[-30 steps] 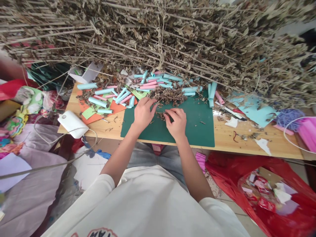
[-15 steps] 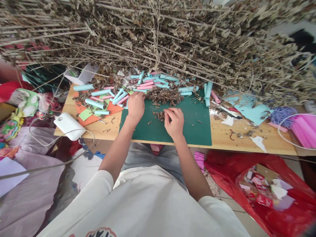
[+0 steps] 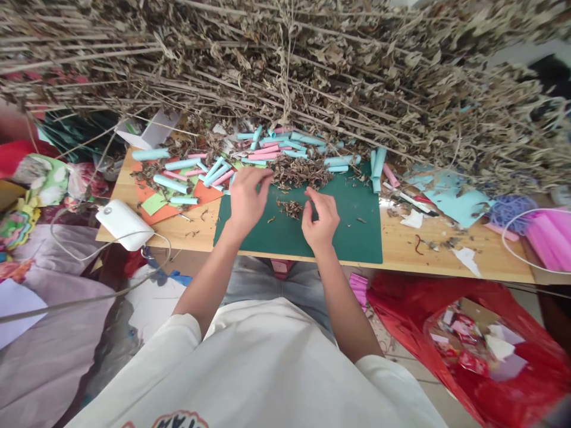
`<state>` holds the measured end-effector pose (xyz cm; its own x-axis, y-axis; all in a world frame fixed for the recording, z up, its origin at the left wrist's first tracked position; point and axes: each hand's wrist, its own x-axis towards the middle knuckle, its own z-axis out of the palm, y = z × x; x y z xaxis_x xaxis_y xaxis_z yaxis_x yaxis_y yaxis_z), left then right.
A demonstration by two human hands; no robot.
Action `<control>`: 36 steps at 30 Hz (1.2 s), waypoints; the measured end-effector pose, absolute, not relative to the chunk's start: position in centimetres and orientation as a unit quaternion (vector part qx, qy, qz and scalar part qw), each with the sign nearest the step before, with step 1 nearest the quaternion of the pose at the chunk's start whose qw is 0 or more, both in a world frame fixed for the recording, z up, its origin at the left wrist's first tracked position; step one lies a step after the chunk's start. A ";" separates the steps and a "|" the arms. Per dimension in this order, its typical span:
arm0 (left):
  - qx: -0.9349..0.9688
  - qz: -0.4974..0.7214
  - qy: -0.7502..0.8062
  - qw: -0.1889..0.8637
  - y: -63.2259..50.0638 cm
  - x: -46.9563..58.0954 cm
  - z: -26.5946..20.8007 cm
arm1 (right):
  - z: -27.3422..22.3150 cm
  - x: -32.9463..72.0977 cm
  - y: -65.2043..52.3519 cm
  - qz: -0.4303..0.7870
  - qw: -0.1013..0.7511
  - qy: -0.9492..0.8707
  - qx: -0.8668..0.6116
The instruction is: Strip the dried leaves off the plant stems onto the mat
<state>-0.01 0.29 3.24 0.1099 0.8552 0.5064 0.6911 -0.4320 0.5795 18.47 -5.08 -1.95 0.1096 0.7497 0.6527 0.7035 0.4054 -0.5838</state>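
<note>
Over the left part of the green cutting mat (image 3: 352, 238) is my left hand (image 3: 250, 199), fingers apart with nothing visible in them. My right hand (image 3: 321, 220) hovers at the mat's middle, thumb and fingers parted, just right of a small heap of dried leaves (image 3: 289, 208). Behind both hands lies a larger pile of dried leaves (image 3: 303, 172) at the mat's far edge. Rolled blue paper tubes (image 3: 170, 183) and pink paper tubes (image 3: 264, 156) are scattered along the back and left.
Bundled dried stalks (image 3: 339, 77) span the back of the wooden table (image 3: 499, 261). A white power bank (image 3: 125, 224) with a cable rests at the left edge. Blue paper (image 3: 459, 196) lies on the right. A red plastic bag (image 3: 401, 303) with wrappers hangs below.
My left hand has moved slightly right and nearer, its fingers spreading. The right hand has drawn back from the small leaf heap and its fingers have parted.
</note>
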 end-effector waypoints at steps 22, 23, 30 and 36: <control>0.633 0.417 0.513 0.402 -3.1 2.1 0.4 | -1.9 18.4 -5.2 0.092 0.502 -0.672 -0.536; 0.632 0.416 0.512 0.408 -3.2 2.1 0.5 | -1.9 18.4 -5.2 0.092 0.497 -0.676 -0.535; 0.634 0.411 0.518 0.401 -4.3 2.6 0.6 | -1.4 18.2 -5.5 0.084 0.487 -0.688 -0.531; 0.626 0.419 0.530 0.389 -5.0 2.8 -0.2 | -1.6 18.3 -5.5 0.079 0.485 -0.691 -0.530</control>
